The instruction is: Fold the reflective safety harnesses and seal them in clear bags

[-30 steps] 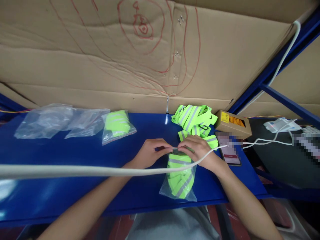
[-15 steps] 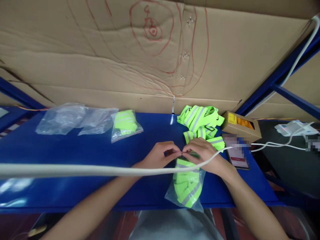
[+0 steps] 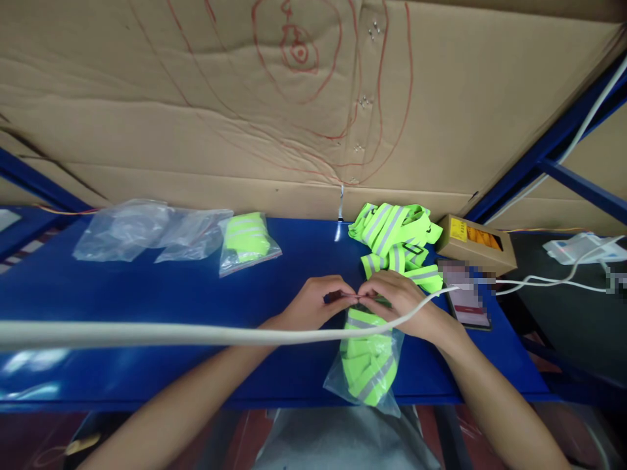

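Observation:
A clear zip bag [image 3: 336,375] hangs at the table's front edge, with a folded neon-yellow reflective strap [image 3: 369,365] inside. My left hand [image 3: 318,301] pinches the bag's top edge between thumb and fingers. Right beside it, my right hand [image 3: 399,301] pinches the same edge, and the fingertips of both hands nearly meet. A white cable crosses in front of the bag and my right hand. Just beyond my right hand lies a pile of loose neon-yellow reflective straps [image 3: 392,228] with grey stripes.
On the blue table [image 3: 196,294], a filled bag [image 3: 247,238] and empty clear bags [image 3: 127,228] lie at the back left. A small cardboard box [image 3: 477,245] and a phone [image 3: 467,303] are at right. The white cable [image 3: 171,333] stretches across the foreground. Cardboard [image 3: 220,130] stands behind.
The view has shifted slightly. Both hands keep their pinch on the bag's top edge, with hardly any visible movement.

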### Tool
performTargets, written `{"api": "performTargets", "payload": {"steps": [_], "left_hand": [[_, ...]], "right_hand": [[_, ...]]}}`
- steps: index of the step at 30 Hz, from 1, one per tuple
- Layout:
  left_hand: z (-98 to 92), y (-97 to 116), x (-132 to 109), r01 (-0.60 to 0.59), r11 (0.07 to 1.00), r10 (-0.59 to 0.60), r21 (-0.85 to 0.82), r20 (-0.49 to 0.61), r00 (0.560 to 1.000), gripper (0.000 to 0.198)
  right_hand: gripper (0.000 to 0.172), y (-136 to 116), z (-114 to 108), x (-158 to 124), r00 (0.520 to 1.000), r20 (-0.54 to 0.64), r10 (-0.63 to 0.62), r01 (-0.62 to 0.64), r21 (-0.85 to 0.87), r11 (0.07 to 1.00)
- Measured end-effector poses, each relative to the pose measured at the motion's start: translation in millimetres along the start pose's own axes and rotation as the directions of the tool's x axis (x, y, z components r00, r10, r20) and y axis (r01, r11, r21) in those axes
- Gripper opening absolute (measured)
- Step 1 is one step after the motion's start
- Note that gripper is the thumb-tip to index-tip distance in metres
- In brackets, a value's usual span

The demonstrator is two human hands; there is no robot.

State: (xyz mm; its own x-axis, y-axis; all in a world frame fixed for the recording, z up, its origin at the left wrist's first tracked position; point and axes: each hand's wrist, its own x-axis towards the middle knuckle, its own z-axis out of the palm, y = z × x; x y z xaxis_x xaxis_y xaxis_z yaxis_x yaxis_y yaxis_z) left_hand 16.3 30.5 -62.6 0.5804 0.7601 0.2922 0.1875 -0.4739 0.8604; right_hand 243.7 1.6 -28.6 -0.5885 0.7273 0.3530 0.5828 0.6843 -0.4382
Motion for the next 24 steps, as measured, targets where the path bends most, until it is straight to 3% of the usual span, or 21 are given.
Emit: {"api": "performTargets", "payload": {"steps": [10,17,24], "left_hand": [[-5.3,6.7,0.0,0.087,0.989,-0.091,-0.115,-0.027,0.995,0.015],[-3.8,11.1,-1.4,-0.013,0.999,0.011,-0.029,-0.057,0.998,0.013],[0.9,9.9,-4.9,-0.018,0.999,0.020,0.033,-0.055,0.998,0.012]], "right_hand": [[0.009,2.3,-0.8,-0.6,0.999,-0.039,-0.020,0.019,-0.032,0.999],[0.008,-1.3,-2.2,-1.3,0.999,-0.033,-0.015,0.016,0.042,0.999],[0.013,-2.3,2.0,0.0,0.998,-0.043,-0.043,0.046,0.062,0.997]]}}
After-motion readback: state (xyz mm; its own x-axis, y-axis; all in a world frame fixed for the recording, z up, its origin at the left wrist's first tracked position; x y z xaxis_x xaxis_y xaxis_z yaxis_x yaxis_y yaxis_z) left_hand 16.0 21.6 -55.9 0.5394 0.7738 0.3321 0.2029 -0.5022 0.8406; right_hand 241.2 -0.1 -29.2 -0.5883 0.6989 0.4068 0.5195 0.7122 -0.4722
